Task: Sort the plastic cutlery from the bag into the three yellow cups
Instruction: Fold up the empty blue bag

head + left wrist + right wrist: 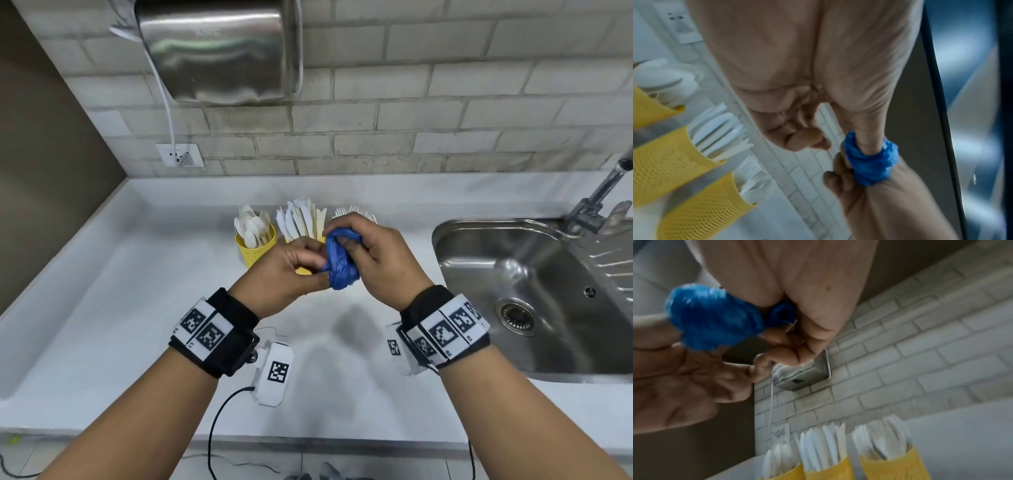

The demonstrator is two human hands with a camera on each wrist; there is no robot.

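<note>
Counter edges: your white counter (pixel 144 308) runs to the tiled wall behind, a raised lip on the left, and the steel sink (pixel 534 294) on the right.
Open room: bare counter lies left of the cups and in front of your hands.
Cups: three yellow cups stand in a row near the wall; the spoon cup (pixel 255 248) is leftmost, the knife cup (pixel 666 164) in the middle, the fork cup (pixel 894 465) nearest the sink.
Bag: your blue bag (pixel 339 262) is bunched into a wad above the counter, just in front of the cups.
Left hand (pixel 284 274): your fingers are curled, pinching the wad's lower left side.
Right hand (pixel 373 253): your fingers wrap its top.
</note>
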